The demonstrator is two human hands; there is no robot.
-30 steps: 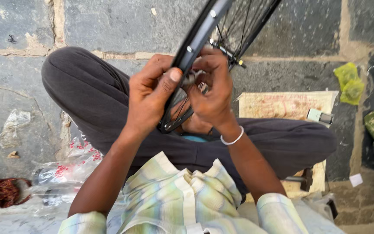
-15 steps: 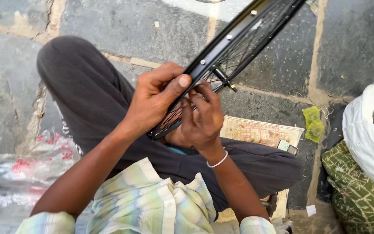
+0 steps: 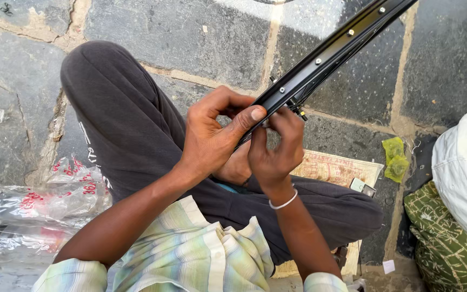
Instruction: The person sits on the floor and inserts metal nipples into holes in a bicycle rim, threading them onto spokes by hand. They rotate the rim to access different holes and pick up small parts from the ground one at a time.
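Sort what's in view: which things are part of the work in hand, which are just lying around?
In hand:
- black wheel rim, with spokes
- left hand, thumb pressed on the rim
- right hand, fingers at the rim's inner side

Lying about:
- clear plastic bags
- printed paper sheet
- green wrapper
- green patterned cloth
- white sack

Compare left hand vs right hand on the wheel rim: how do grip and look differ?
The left hand wraps the black wheel rim from the side, thumb laid flat along its outer face; the right hand sits under the rim, fingertips pinched up at its inner edge. The right wrist wears a white bangle; the left wrist is bare. Both are bare, touch the rim and work over the lap.
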